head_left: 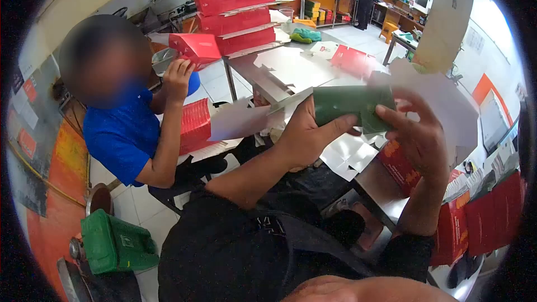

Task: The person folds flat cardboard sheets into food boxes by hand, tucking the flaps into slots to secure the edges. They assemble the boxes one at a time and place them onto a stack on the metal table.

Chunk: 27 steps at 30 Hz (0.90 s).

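In front of me I hold a green cardboard carton (pixel 341 103) with pale flaps spreading at both ends. My left hand (pixel 310 131) grips its left end, thumb across the green face. At the right end my right hand (pixel 419 128) has a fingertip pressed on the green panel, other fingers curled behind and slightly blurred. White flat cardboard sheets (pixel 288 67) lie on the metal table beyond, with a red printed sheet (pixel 355 61) among them. Below my right hand a red printed carton (pixel 400 165) rests at the table edge.
To my left a person in a blue shirt (pixel 120 131) holds a red carton (pixel 196 49). Red carton stacks (pixel 235 22) stand at the back, more red cartons (pixel 475 223) at lower right. A green bin (pixel 117 240) is on the floor. A pillar (pixel 444 19) rises behind the table.
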Motion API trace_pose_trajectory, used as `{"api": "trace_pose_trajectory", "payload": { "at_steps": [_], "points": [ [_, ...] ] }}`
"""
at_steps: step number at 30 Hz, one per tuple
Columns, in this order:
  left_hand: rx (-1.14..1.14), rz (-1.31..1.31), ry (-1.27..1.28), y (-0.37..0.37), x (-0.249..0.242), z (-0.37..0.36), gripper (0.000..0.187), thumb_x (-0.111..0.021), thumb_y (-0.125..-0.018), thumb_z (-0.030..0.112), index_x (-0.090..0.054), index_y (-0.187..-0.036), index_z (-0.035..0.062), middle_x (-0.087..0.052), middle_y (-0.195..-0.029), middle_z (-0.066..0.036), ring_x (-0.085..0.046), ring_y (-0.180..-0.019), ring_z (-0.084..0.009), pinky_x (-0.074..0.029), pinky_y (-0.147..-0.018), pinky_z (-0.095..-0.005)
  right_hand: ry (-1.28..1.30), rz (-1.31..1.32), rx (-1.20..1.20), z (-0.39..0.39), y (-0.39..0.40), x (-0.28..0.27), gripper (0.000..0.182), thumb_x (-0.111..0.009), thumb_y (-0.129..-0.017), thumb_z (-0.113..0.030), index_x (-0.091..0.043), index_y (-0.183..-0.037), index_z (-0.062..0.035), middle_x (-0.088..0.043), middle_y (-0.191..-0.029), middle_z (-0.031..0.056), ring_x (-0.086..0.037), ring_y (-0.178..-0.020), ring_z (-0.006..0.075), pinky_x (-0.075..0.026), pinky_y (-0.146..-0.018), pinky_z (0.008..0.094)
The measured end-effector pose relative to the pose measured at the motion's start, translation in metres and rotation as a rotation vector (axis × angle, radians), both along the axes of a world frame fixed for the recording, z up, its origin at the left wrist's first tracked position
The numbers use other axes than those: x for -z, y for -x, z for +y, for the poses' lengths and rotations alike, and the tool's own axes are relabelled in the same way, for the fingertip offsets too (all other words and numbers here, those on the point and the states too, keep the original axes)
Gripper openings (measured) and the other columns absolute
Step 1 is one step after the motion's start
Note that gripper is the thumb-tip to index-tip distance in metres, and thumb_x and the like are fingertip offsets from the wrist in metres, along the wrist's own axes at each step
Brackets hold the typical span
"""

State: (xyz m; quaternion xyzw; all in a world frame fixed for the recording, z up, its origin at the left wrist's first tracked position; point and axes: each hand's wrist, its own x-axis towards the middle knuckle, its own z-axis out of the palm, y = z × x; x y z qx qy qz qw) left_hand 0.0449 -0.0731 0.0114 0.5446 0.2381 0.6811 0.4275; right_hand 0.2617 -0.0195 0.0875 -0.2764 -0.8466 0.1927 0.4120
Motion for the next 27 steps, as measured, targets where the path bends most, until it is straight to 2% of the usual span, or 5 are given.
{"api": "trace_pose_trajectory", "payload": {
  "at_steps": [1, 3, 9, 20, 27],
  "points": [
    [0.051, -0.020, 0.025, 0.003, 0.001, 0.002, 0.033, -0.069, -0.100, 0.008, -0.060, -0.131, -0.0013, -0.072, -0.119, -0.009, -0.070, -0.108, -0.0178, -0.063, -0.089, -0.0390, -0.025, -0.014, 0.011, 0.001, 0.002, 0.001, 0.034, -0.085, -0.084, -0.014, -0.081, -0.117, -0.0206, -0.065, -0.138, 0.0172, -0.070, -0.111, 0.0257, -0.063, -0.085, 0.0347],
    [0.186, -0.101, 0.069, 0.016, 0.002, 0.005, 0.036, -0.069, -0.100, 0.007, -0.058, -0.133, -0.0013, -0.070, -0.120, -0.010, -0.071, -0.108, -0.0206, -0.065, -0.088, -0.0423, -0.568, -0.148, -0.133, 0.025, -0.007, 0.009, 0.033, -0.086, -0.080, -0.012, -0.083, -0.111, -0.0227, -0.066, -0.138, 0.0154, -0.070, -0.113, 0.0281, -0.062, -0.091, 0.0366],
    [0.298, -0.128, 0.223, 0.046, 0.014, 0.016, 0.040, -0.069, -0.099, 0.005, -0.056, -0.136, -0.0023, -0.068, -0.124, -0.016, -0.071, -0.111, -0.0276, -0.066, -0.086, -0.0459, -0.430, -0.185, -0.356, 0.031, -0.008, 0.017, 0.039, -0.087, -0.078, -0.016, -0.083, -0.115, -0.0269, -0.064, -0.144, 0.0148, -0.068, -0.123, 0.0328, -0.056, -0.102, 0.0425],
    [0.310, -0.226, 0.080, 0.049, 0.020, 0.029, 0.040, -0.066, -0.099, 0.002, -0.056, -0.137, -0.0054, -0.068, -0.127, -0.020, -0.072, -0.111, -0.0287, -0.067, -0.086, -0.0449, -0.354, -0.149, -0.381, 0.046, 0.008, 0.026, 0.032, -0.085, -0.083, -0.022, -0.079, -0.114, -0.0291, -0.058, -0.151, 0.0161, -0.066, -0.125, 0.0366, -0.055, -0.101, 0.0442],
    [0.036, -0.098, 0.125, 0.044, 0.026, 0.033, 0.031, -0.069, -0.098, 0.000, -0.061, -0.128, -0.0049, -0.072, -0.118, -0.018, -0.075, -0.101, -0.0259, -0.067, -0.083, -0.0413, -0.373, -0.265, -0.340, 0.049, 0.010, 0.027, 0.033, -0.083, -0.081, -0.029, -0.081, -0.114, -0.0281, -0.059, -0.150, 0.0171, -0.066, -0.124, 0.0381, -0.053, -0.101, 0.0457]
  ]
}}
